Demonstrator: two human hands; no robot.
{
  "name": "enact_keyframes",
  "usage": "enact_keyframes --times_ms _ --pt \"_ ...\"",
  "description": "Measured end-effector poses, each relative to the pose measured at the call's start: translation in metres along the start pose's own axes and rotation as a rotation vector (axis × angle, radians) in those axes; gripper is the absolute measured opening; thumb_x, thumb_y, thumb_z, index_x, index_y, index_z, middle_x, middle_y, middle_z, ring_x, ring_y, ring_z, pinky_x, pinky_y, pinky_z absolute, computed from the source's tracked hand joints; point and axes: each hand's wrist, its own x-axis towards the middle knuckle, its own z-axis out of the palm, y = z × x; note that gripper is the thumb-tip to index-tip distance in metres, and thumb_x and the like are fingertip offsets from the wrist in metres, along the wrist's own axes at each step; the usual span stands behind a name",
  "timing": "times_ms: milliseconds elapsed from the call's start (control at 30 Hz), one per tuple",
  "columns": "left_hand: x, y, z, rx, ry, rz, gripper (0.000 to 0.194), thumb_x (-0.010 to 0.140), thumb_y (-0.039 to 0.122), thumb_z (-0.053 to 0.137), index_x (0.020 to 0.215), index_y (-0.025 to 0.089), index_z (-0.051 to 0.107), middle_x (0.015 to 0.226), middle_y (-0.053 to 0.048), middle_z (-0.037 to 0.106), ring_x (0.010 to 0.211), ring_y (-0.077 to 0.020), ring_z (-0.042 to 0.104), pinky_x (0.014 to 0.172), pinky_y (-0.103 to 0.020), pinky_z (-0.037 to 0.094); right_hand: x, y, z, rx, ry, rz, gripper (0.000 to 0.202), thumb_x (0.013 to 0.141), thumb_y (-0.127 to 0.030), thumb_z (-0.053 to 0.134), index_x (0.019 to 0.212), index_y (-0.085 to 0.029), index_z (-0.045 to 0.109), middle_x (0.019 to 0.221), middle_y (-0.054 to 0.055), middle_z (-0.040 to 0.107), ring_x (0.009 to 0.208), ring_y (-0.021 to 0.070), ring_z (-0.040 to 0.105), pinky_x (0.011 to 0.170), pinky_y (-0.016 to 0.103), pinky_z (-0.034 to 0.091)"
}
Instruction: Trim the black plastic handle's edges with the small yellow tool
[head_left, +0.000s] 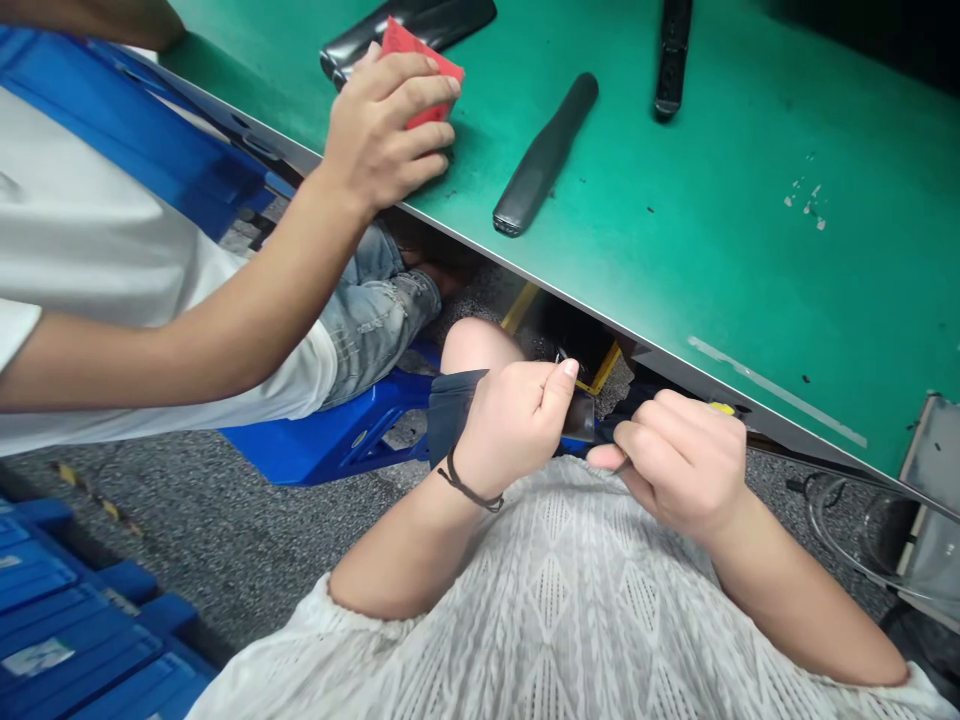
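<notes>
Blue crates (75,640) stand at the far left of my distant view, below a co-worker in a white shirt (97,250) at a green worktable (720,230). A blue stool (330,430) shows beside the co-worker's jeans. The co-worker's hand (394,125) grips a red sheet (426,65) near the table's edge, by glossy black pieces (457,18). At center, below that edge, I see my left hand (525,410), a dark cord bracelet (469,485) at its wrist, closed in a fist around a dark, glossy strip (580,417); the strip's end juts toward my right hand. On the table above, a long black handle-like part (546,155) lies at a slant. My right hand (682,455) is curled just beside the strip, thumb pointing left; I cannot tell whether it pinches anything. Another black part (673,60) lies farther back on the table. Toward the right, a pale tape strip (776,390) runs near the edge, and clear tubing (832,530) loops below.
</notes>
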Motion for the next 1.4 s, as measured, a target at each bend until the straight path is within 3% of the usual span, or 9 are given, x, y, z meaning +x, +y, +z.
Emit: enact_keyframes --times_ms 100,167,300,567,900,1033,1167,1300,1400 --pt "0.001 0.002 -0.007 0.039 -0.061 -0.098 0.057 0.105 0.048 0.034 0.056 0.019 0.032 0.051 0.001 0.037 0.050 -0.0106 0.033 0.054 -0.032 0.019 0.002 0.006 -0.003 0.135 -0.109 0.012 0.010 0.104 -0.020 0.054 0.097 -0.018 0.062 0.074 0.000 0.052 0.067 0.0161 0.041 0.061 0.032 0.033" --pt "0.001 0.004 -0.009 0.068 -0.078 -0.121 0.057 0.104 0.049 0.034 0.056 0.019 0.032 0.051 0.001 0.038 0.051 -0.0110 0.032 0.056 -0.032 0.019 0.006 0.007 -0.004 0.163 -0.164 0.055 0.017 0.104 -0.031 0.056 0.105 -0.015 0.062 0.080 0.003 0.055 0.072 0.0176 0.046 0.064 0.032 0.037" --pt "0.001 0.006 -0.009 0.104 -0.101 -0.119 0.056 0.103 0.048 0.032 0.056 0.019 0.034 0.053 0.000 0.041 0.052 -0.0118 0.031 0.057 -0.034 0.017 0.013 0.006 -0.002 0.115 -0.175 0.115 0.045 0.105 -0.058 0.052 0.093 -0.015 0.062 0.078 0.003 0.053 0.071 0.0184 0.047 0.062 0.034 0.035" --pt "-0.003 0.005 -0.006 0.051 -0.118 -0.161 0.055 0.104 0.047 0.034 0.057 0.019 0.035 0.054 0.000 0.043 0.053 -0.0117 0.034 0.057 -0.034 0.019 0.015 0.001 0.001 -0.075 -0.137 0.071 0.051 0.106 -0.058 0.052 0.072 -0.021 0.051 0.068 -0.001 0.044 0.063 0.0157 0.034 0.057 0.035 0.022" --pt "-0.002 0.003 0.000 -0.209 -0.221 -0.238 0.058 0.107 0.051 0.033 0.059 0.018 0.039 0.054 0.002 0.042 0.054 -0.0105 0.036 0.057 -0.031 0.026 0.008 0.004 0.010 -0.291 0.018 -0.069 0.046 0.101 -0.059 0.061 0.078 -0.020 0.060 0.064 0.000 0.045 0.064 0.0173 0.031 0.056 0.035 0.018" --pt "-0.006 -0.001 0.001 -0.482 -0.442 -0.196 0.060 0.109 0.054 0.030 0.063 0.018 0.046 0.054 0.001 0.049 0.054 -0.0106 0.046 0.060 -0.028 0.038 0.005 0.009 0.011 -0.221 0.085 -0.030 0.042 0.103 -0.050 0.063 0.074 -0.021 0.057 0.062 -0.001 0.042 0.062 0.0167 0.030 0.056 0.036 0.018" --pt "-0.014 -0.011 0.002 -0.928 -0.750 -0.194 0.052 0.106 0.063 0.039 0.083 0.018 0.052 0.061 0.002 0.055 0.048 -0.0112 0.053 0.052 -0.026 0.042 0.001 0.017 0.007 0.135 0.125 0.082 0.024 0.103 -0.031 0.065 0.083 -0.021 0.056 0.068 -0.001 0.049 0.064 0.0150 0.039 0.059 0.033 0.030" --pt "-0.019 -0.015 0.003 -0.955 -0.648 -0.157 0.050 0.108 0.059 0.038 0.084 0.017 0.052 0.056 0.004 0.051 0.040 -0.0069 0.044 0.047 -0.022 0.034 0.001 0.023 -0.005 0.324 0.113 0.204 0.005 0.099 -0.015 0.062 0.102 -0.019 0.060 0.082 0.001 0.057 0.071 0.0143 0.048 0.066 0.030 0.040" --pt "-0.021 -0.011 0.000 -0.843 -0.568 -0.167 0.049 0.109 0.057 0.038 0.087 0.017 0.053 0.051 0.005 0.049 0.040 -0.0071 0.043 0.047 -0.022 0.033 0.005 0.024 -0.013 0.205 -0.038 0.219 0.016 0.101 -0.032 0.065 0.101 -0.016 0.062 0.081 0.002 0.056 0.071 0.0155 0.049 0.064 0.031 0.038"
